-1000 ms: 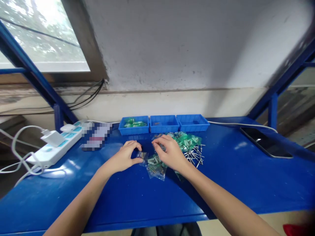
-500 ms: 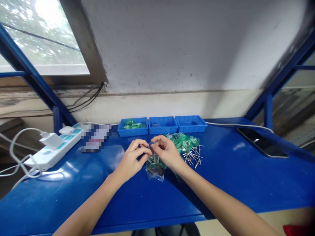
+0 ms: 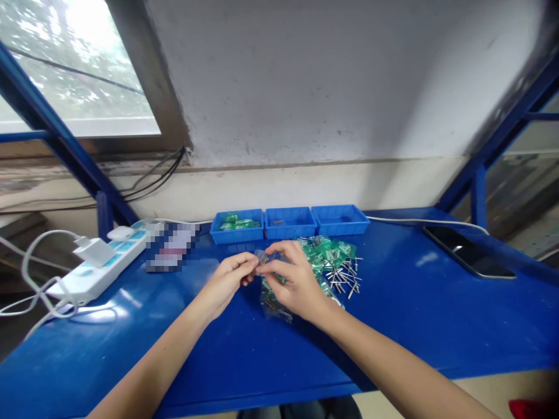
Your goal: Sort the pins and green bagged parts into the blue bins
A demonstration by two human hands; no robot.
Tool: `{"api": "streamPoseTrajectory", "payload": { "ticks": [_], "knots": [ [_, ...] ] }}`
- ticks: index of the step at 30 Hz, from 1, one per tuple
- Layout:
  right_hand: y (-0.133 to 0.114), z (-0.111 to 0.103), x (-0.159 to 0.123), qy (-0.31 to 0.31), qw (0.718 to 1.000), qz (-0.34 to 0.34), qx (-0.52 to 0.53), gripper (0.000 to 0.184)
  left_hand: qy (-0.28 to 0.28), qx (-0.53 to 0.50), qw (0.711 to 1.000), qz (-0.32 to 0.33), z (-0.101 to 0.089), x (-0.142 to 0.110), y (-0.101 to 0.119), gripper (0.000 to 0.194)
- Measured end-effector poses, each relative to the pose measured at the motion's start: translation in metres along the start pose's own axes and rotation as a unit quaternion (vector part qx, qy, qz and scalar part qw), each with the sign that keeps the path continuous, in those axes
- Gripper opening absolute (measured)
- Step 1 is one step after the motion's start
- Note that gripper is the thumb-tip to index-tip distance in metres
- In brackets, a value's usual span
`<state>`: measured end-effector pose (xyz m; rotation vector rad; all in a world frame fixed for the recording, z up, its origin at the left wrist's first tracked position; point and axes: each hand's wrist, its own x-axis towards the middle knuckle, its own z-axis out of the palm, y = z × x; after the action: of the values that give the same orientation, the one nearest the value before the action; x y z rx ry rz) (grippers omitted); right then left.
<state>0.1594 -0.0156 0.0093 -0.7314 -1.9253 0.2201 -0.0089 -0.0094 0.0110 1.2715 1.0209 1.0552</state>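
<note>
Between my two hands is a small clear plastic bag [image 3: 261,256]. My left hand [image 3: 231,278] pinches its left side between thumb and fingers. My right hand [image 3: 294,279] has its fingertips at the bag's right side, thumb and fingers curled around it; whether anything else is in them is hidden. Just beyond and right of my right hand lie green plastic packets [image 3: 334,251] and loose silver metal pins [image 3: 345,276]. Partly beneath my right hand rests another clear bag [image 3: 275,311] with brownish pieces inside.
Along the wall stand a blue tray [image 3: 238,235] holding green packets, a middle blue tray [image 3: 290,233] with a small item, and a right blue tray [image 3: 340,228]. A white power strip [image 3: 87,280] with cables lies left, a pixelated object [image 3: 172,247] beside it. A phone [image 3: 467,251] lies right.
My left hand has shifted slightly left and closed into a firmer pinch on the clear bag. My right hand has turned, with its fingers now pointing left.
</note>
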Motion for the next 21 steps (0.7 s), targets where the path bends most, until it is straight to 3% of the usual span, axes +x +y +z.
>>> {"api": "streamPoseTrajectory", "payload": {
  "ticks": [2,5,8,10,12,15,18,21],
  "knots": [
    [-0.002,0.001,-0.002,-0.008,1.0,0.011,-0.025,0.023,0.02,0.019,0.999,0.036,-0.002,0.0,0.0,0.021],
    [-0.003,0.0,0.0,-0.008,0.996,0.085,-0.025,0.02,0.072,0.104,0.984,0.129,-0.005,0.0,0.001,0.015],
    [-0.002,-0.001,0.005,-0.002,0.981,0.186,0.051,0.012,0.087,0.257,0.929,0.25,-0.005,-0.004,0.002,0.007],
    [0.001,-0.001,0.009,-0.007,0.957,0.26,0.128,0.03,0.074,0.335,0.882,0.322,-0.003,-0.006,0.001,0.005],
    [0.005,0.001,0.01,-0.009,0.928,0.32,0.188,0.037,0.058,0.375,0.853,0.359,-0.001,-0.007,0.0,0.009],
    [0.01,0.001,0.008,0.004,0.921,0.327,0.21,0.023,0.047,0.391,0.856,0.333,0.0,-0.007,-0.001,0.009],
    [0.008,0.0,0.005,0.015,0.959,0.242,0.146,0.016,0.039,0.339,0.915,0.217,-0.002,-0.004,-0.002,0.028],
    [0.002,-0.001,0.002,-0.003,0.989,0.136,0.058,0.018,0.034,0.215,0.973,0.076,-0.005,-0.001,-0.004,0.056]
  ]
}}
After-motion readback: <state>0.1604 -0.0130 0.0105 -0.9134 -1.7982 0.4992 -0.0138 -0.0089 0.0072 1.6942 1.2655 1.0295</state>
